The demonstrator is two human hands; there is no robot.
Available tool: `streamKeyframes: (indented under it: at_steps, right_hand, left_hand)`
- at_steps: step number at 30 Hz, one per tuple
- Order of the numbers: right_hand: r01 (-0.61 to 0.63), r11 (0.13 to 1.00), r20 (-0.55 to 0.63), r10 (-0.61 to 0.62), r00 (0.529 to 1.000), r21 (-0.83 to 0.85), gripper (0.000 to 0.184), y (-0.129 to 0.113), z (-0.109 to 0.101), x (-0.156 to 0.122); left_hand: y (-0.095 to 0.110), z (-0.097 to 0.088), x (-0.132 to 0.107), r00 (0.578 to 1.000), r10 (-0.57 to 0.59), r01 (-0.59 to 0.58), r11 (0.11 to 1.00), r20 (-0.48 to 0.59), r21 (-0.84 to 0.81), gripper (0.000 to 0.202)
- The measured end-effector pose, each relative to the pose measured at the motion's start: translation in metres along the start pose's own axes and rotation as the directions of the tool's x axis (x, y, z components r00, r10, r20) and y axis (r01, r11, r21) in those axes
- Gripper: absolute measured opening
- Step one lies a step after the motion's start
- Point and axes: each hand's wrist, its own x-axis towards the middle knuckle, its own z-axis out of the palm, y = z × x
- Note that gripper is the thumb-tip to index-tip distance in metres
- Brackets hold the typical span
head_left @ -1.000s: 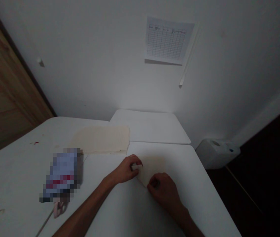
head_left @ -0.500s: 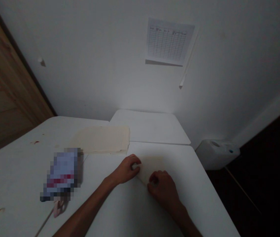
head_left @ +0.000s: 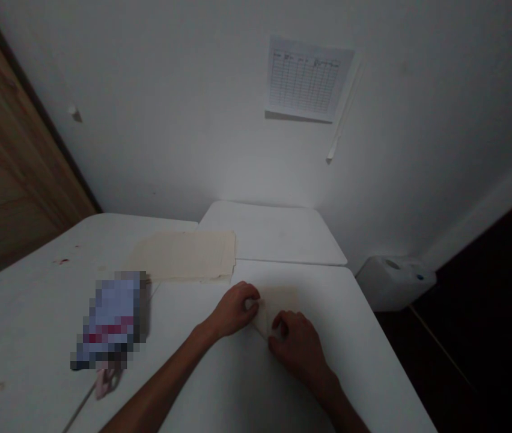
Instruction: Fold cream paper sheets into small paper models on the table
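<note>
A small cream sheet of paper lies on the white table in front of me, pale against the tabletop. At its left side my left hand has thumb and fingertips closed on the edge, and a narrow strip there looks turned up. My right hand rests at the near corner of the sheet, fingers curled in with the thumb low at the paper. Its fingertips partly hide that corner. Beyond my left hand lies a stack of larger cream sheets with slightly uneven edges.
Left on the white table lies a pixelated blue-and-red item with a pink strap. A white board or second tabletop adjoins the wall. A printed chart hangs above. A white plastic container stands beyond the right edge.
My left hand has shifted slightly right with the paper's edge, and the turned-up strip shows more clearly. The right hand has barely moved.
</note>
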Motion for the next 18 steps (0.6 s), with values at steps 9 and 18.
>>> streamKeyframes:
  at_steps: [9,18]
  right_hand:
    - [0.076,0.997,0.012,-0.076,0.997,-0.03,0.022,0.0007,-0.0022,0.0009]
    - [0.13,0.991,0.052,-0.129,0.99,-0.015,0.037,0.0023,-0.0026,0.0037]
  left_hand:
    - [0.0033,0.0087,0.003,1.0,0.01,-0.008,0.999,-0.024,0.051,0.01]
    - [0.0051,0.0076,-0.0007,1.0,0.007,-0.006,0.998,-0.008,0.063,0.023]
